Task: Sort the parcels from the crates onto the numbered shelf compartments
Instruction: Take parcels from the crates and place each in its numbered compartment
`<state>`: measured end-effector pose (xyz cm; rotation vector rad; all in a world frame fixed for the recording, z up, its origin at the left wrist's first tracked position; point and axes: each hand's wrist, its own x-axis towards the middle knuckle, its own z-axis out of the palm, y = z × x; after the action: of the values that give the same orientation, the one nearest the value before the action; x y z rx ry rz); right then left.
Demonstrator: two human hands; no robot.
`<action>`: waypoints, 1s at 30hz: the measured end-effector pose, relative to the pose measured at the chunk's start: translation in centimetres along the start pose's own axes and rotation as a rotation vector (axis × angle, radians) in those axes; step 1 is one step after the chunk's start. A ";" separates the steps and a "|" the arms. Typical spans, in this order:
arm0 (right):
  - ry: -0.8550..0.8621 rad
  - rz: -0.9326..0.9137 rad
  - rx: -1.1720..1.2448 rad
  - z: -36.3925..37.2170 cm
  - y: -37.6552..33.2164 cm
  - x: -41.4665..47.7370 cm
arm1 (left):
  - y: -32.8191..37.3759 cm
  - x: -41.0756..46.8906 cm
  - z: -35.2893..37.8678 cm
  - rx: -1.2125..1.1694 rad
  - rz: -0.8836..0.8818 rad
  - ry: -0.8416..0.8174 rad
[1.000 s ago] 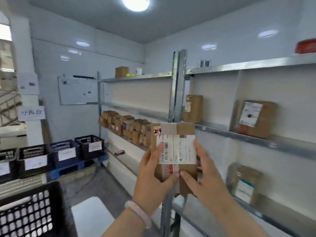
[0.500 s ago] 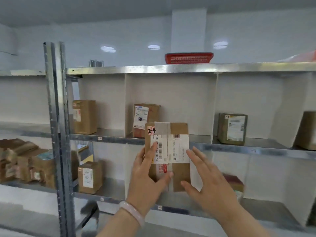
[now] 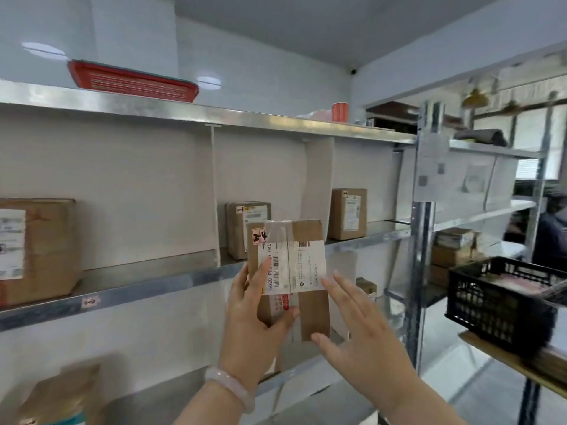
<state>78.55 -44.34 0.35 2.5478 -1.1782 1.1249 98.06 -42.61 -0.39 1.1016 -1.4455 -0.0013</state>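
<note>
**Fingers.** The left hand [image 3: 254,332] grips the parcel [image 3: 302,271] near its lower left corner. Its thumb [image 3: 283,316] is pressed across the front, and the other fingers run along the left edge, mostly out of sight behind the cardboard. The right hand [image 3: 365,342] is released, fingers straight and spread just beside the parcel's right edge. Whether any fingertip touches the label cannot be told.

**Parcel.** It stands upright in the air in front of the shelf [image 3: 153,286], not on it, and its corner sticker is hand-marked "2-4". A boxed parcel [image 3: 245,228] sits in the compartment directly behind it, and another box [image 3: 348,213] sits past the next divider.

**Change.** A second ago the right hand's fingers lay against the parcel's right side; now the left hand alone carries it. Over that second the view has swung rightward along the rack — the steel upright [image 3: 423,256] now stands to the right, and a black crate [image 3: 503,305] has come into sight. By my reading, the person is working along the compartments for the one matching the mark — the parcel is not yet placed.

**Hidden or unclear.** The shelf-edge tag [image 3: 90,302] is blurred and the label's fine print is too small to read. Any tags on the lower shelf lie behind the hands. A brown box at lower left [image 3: 61,394] is cut off by the frame.
</note>
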 end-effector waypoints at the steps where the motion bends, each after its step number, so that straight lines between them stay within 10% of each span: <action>1: 0.009 0.027 -0.020 -0.2 1.1 -0.3 | 0.0 0.3 1.4 -0.017 0.002 -0.013; 30: -0.048 0.160 0.006 2.4 43.8 5.5 | -7.4 9.9 44.4 -0.017 -0.156 -0.126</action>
<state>51.69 -78.91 -5.96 2.5363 -1.4145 1.1059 70.37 -78.66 -7.95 1.2155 -1.4641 -0.1961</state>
